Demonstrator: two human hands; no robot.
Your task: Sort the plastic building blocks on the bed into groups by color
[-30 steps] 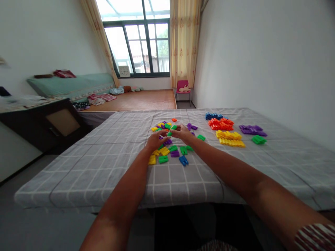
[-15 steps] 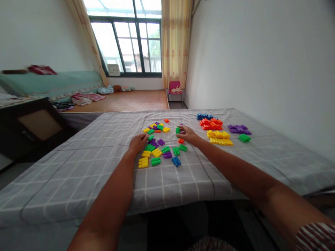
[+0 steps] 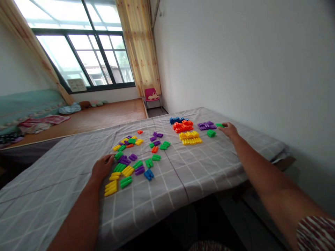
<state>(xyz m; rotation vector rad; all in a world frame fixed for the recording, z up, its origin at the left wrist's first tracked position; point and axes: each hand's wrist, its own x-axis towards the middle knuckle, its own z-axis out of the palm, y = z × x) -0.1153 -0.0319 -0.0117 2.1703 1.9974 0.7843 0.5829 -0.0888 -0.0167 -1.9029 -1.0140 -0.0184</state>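
My right hand (image 3: 229, 130) is closed in a pinch on a green plastic building block (image 3: 219, 125), at the right of the purple stack (image 3: 206, 125) and just behind a small green stack (image 3: 211, 133). On the left, my left hand (image 3: 103, 168) has its fingers closed on another green block (image 3: 118, 155), at the edge of the loose pile. Around it lie purple blocks (image 3: 124, 160), yellow blocks (image 3: 127, 170), green blocks (image 3: 126, 181) and a blue block (image 3: 149, 174). The fingertips of the left hand are partly hidden.
Sorted stacks of yellow (image 3: 192, 141), orange (image 3: 182, 126) and dark blue blocks (image 3: 179, 120) stand toward the back. A grey checked cloth (image 3: 167, 188) covers the table. Behind are a bed (image 3: 123, 108), a pink chair (image 3: 150, 92) and a white wall at the right.
My right hand has carried its green block from the loose pile to the right, beside the sorted stacks. The view has turned right. My left hand stays by the pile.
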